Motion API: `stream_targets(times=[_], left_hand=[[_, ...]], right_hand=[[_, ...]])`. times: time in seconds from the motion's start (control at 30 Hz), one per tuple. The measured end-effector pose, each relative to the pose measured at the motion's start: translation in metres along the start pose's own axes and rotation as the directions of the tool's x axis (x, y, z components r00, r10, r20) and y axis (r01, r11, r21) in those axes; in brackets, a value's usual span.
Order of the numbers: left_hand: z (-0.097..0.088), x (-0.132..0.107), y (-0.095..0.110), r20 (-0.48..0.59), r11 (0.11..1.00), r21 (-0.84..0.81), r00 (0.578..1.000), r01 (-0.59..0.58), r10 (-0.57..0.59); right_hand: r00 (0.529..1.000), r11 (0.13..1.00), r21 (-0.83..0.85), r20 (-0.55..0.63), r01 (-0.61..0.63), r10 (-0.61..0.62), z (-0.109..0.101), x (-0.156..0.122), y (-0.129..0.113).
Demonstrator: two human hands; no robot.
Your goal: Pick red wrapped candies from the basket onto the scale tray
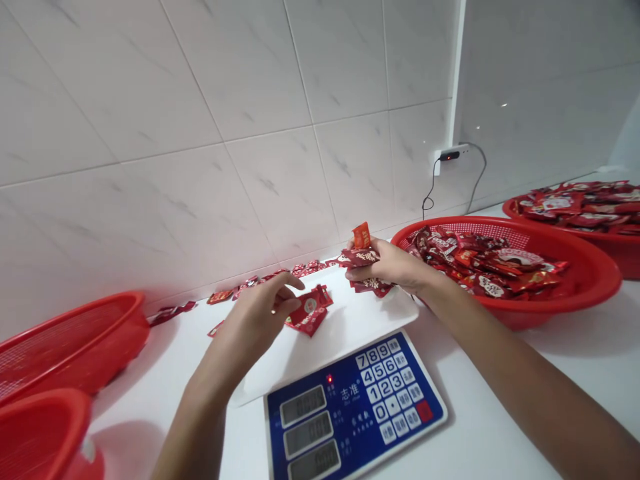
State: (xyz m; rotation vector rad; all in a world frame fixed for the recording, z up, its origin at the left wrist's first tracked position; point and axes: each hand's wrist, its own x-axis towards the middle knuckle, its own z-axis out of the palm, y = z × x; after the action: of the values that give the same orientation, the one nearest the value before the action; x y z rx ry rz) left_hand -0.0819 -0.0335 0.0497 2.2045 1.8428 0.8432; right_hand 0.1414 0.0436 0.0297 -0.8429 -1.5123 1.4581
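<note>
Right grip [393, 267] clutches packets [361, 255] above scale tray [350, 323] (white counter [575, 350], tiled wall [200, 133]); left grip [260, 310] curled, hold unclear.

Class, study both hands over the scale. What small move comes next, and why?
Probably lower the right hand and release its bunch of red packets onto the weighing pan: the bunch is gripped above the pan's far edge, and only a few loose packets lie there by the left hand.

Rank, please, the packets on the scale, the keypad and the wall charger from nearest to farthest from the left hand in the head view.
1. Packets, on the scale beside the left hand.
2. Keypad, lower right on the scale.
3. Charger, on the far wall, right.
</note>
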Motion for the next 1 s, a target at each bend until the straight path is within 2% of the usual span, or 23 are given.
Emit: stream_targets(times=[0.13,0.2,0.3,0.43,0.57,0.7,0.87,1.0], left_hand=[[-0.010,-0.002,-0.001,-0.182,0.996,-0.085,0.983,0.002,-0.017],[-0.007,-0.003,0.002,-0.204,0.997,-0.080,0.979,-0.012,-0.004],[0.007,-0.002,0.009,-0.119,0.999,-0.046,0.993,-0.021,0.016],[0.020,0.002,0.011,0.025,0.997,0.067,0.999,0.043,-0.045],[0.017,0.007,-0.007,0.045,0.986,0.152,0.996,0.070,-0.078],[0.018,0.009,-0.028,0.182,0.978,0.200,0.979,0.060,-0.097],[0.023,0.010,-0.037,0.169,0.968,0.212,0.971,0.132,-0.169],[0.014,0.009,-0.035,0.145,0.972,0.159,0.970,0.173,-0.196]], right_hand=[[1.000,0.996,0.089,-0.014,0.002,-0.001,0.002,-0.004,-0.007],[1.000,0.996,0.092,-0.002,-0.005,0.005,0.003,-0.004,-0.006],[0.999,1.000,0.020,0.032,-0.003,0.003,0.002,-0.001,-0.001],[0.997,1.000,-0.023,0.083,-0.004,0.005,0.001,0.002,0.006],[0.995,0.999,-0.047,0.097,-0.016,0.020,0.003,0.000,0.004],[0.993,0.995,-0.097,0.120,0.017,-0.005,0.005,-0.003,0.000],[0.988,0.987,-0.157,0.154,0.031,-0.006,0.007,-0.005,-0.002],[0.990,0.986,-0.166,0.142,0.001,0.023,0.007,-0.006,-0.002]])
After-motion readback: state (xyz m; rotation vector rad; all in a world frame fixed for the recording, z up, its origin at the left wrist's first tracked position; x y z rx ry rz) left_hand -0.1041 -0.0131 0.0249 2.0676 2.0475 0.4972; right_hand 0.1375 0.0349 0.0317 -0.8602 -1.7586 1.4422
